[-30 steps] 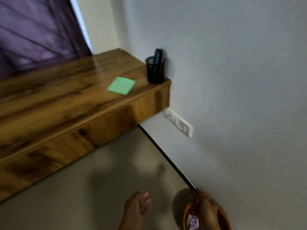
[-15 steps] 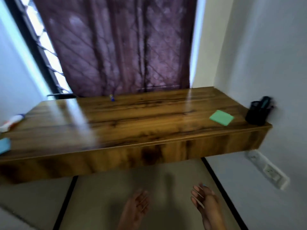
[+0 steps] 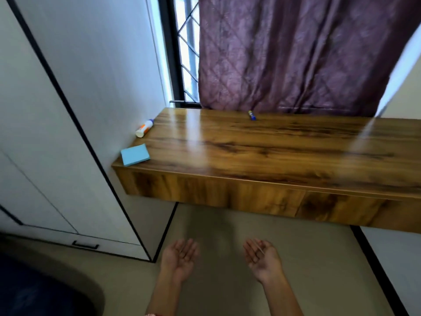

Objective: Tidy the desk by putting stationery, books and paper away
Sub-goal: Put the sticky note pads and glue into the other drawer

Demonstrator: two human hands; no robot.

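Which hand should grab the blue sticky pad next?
Probably the left. The pad lies at the desk's left end, and the left hand is nearer that side. The right hand would have to cross over. Both are open and hold nothing.

notepad (image 3: pixel 135 154) on desk (image 3: pixel 262 151) — left end

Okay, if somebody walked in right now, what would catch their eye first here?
Probably the long glossy wooden desk under the purple curtain. At its left end lie a blue sticky-note pad and a white tube against the wall, with a small blue stick at the back edge. Below, the left hand and right hand are palm-up and hold nothing.
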